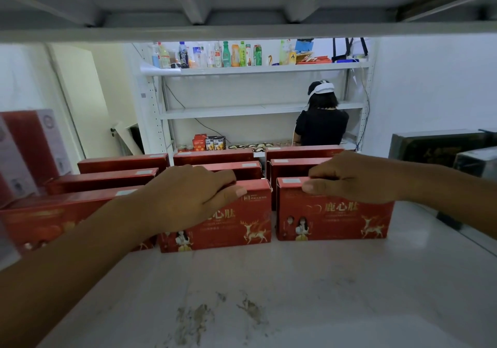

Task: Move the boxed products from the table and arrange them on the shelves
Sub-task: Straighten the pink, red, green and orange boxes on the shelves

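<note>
Clasping top edges, the left hand (185,197) holds one red box (228,229) and the right hand (357,179) its neighbour (333,221); an uneven push could topple the rows (215,157) beyond both hands.

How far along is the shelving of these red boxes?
Done: other red boxes already stand in rows on the shelf. In hand: the left hand grips the front middle box, the right hand the front right box. Left: the table is out of view, so I cannot tell.

Bare shelf board (269,294) lies open before me, while rows of red boxes (333,213) block the back.
</note>
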